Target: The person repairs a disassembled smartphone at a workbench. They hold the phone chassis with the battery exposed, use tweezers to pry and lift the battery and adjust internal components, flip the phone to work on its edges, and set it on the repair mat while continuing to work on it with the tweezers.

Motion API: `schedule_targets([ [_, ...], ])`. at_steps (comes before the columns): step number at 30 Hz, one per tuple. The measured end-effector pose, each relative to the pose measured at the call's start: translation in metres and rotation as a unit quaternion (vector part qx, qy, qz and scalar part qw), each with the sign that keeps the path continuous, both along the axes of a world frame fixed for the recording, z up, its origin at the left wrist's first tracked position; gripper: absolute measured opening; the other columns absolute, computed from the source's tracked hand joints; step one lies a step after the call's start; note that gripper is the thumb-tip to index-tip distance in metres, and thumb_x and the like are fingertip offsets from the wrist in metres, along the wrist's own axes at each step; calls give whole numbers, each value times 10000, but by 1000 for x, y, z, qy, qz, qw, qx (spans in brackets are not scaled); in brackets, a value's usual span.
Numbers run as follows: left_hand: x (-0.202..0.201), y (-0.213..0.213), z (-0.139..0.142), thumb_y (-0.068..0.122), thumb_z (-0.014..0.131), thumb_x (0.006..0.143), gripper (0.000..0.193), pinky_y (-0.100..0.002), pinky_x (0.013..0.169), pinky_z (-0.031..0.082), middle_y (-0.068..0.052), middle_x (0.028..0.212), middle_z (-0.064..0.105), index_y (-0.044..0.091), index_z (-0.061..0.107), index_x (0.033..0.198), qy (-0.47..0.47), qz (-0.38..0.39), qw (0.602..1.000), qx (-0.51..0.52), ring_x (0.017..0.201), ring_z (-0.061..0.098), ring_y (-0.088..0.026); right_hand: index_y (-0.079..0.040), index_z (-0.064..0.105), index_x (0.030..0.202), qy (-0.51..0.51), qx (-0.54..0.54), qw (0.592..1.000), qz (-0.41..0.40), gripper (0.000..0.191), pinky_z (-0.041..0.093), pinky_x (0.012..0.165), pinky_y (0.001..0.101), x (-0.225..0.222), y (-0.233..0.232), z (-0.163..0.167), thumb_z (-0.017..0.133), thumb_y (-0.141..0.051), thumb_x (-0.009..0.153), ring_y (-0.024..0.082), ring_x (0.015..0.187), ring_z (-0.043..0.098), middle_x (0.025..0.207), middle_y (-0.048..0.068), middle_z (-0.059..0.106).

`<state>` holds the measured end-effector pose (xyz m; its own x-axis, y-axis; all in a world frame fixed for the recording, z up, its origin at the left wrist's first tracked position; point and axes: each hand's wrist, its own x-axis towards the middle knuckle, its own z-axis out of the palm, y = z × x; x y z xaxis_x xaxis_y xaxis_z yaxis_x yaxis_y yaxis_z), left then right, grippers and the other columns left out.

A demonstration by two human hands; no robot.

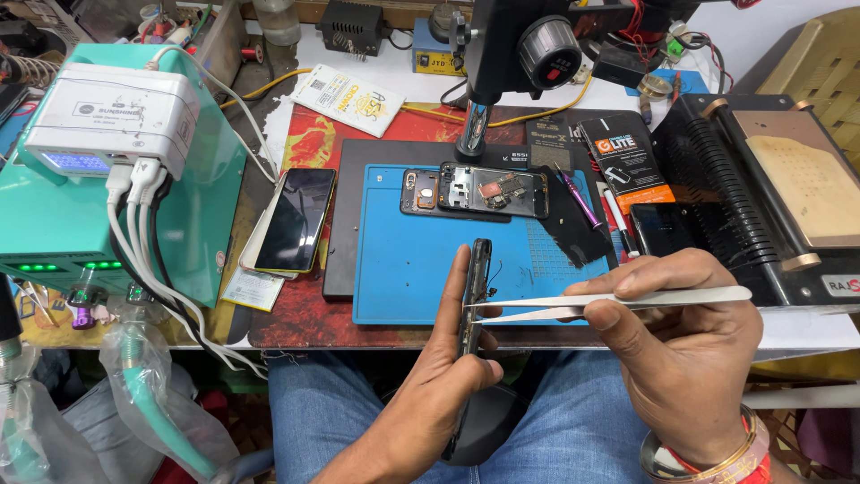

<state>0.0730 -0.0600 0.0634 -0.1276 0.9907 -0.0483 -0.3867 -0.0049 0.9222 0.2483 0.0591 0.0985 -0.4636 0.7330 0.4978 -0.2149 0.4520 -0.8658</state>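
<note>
Phone disassembly, midway. Left hand [448, 358] clasped around a dark phone frame [477, 287] held edge-up over the lap, just short of the table [305, 323]. Right hand [672, 341] pinching steel tweezers [609, 305], tips at the frame's edge. Opened phone body [493, 190] already laid on the blue mat [403, 260]; reassembly not begun.

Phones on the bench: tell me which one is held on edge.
The dark phone in the left hand, tweezers at its side. The others lie flat: the opened phone on the blue mat, another beside it.
</note>
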Motion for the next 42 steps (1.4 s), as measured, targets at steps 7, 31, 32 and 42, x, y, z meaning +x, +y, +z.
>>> schedule_targets([
  [7,0,-1,0,65,514,829,1054,-282,973,409,-140,1444,428,256,-26,1714,-12,-8,1000,-10,1018,438,-188,-34,576,1068,-14,8,1000,-6,211,633,831,284,-1,0,1,765,-55,978,203,928,767,943,165,731],
  [31,0,0,7,37,499,840,1020,-270,1008,418,-87,1567,399,226,-53,1677,-9,-7,1000,9,1116,503,-154,-24,582,1022,-15,24,1000,7,198,628,787,292,-1,-1,2,774,-28,975,223,905,764,894,157,733],
  [32,0,0,7,35,499,843,1021,-269,1011,417,-95,1548,408,226,-55,1679,-11,-6,1000,12,1118,504,-153,-26,582,1026,-11,25,1000,9,198,631,796,294,-1,-1,2,774,-30,977,222,907,764,897,155,732],
  [42,0,0,5,27,504,851,1021,-268,1010,420,-103,1472,445,220,-53,1685,-10,-3,1000,21,1098,509,-152,-31,580,1020,-10,29,999,9,195,636,792,299,-1,-1,3,771,-28,982,222,903,767,884,156,733],
])
